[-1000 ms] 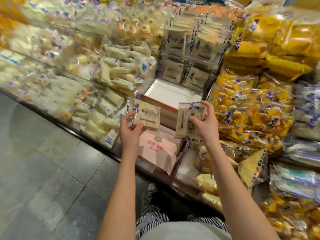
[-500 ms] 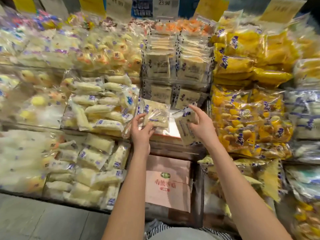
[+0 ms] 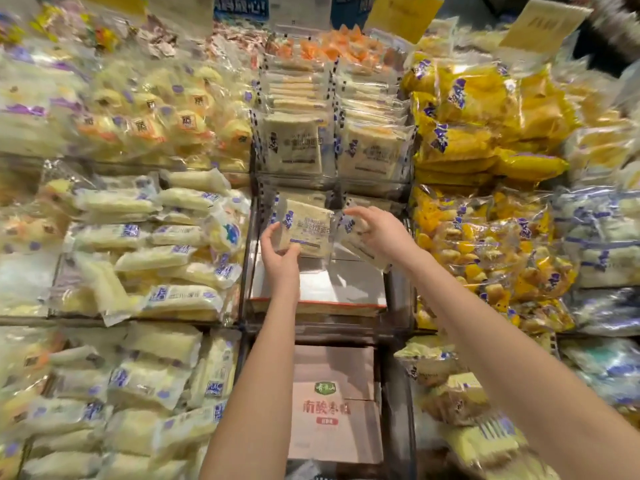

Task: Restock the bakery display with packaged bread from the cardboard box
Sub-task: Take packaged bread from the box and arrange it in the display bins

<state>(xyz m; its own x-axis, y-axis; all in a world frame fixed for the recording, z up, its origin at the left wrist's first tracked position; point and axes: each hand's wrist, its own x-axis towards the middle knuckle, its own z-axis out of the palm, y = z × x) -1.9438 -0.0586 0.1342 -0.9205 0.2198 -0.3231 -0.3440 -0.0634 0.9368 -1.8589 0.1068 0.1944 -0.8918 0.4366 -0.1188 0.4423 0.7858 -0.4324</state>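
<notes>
Both hands have risen from near the cardboard box [image 3: 334,403] into the half-empty middle bin [image 3: 317,289], the left hand [image 3: 278,252] clamping one bread packet [image 3: 306,228], the right hand [image 3: 375,230] pinching another packet [image 3: 356,237], so placement looks imminent.

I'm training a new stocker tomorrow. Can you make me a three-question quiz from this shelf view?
1. True or false: each hand holds a pack of sliced bread.
2. Where does the cardboard box sit? A) on the top shelf B) in the bay below the half-empty compartment C) on the floor to the left
3. What colour are the packs stacked right of the sliced bread stacks?

Key
1. True: the left hand and right hand each grip one pack.
2. B
3. Yellow.
</notes>
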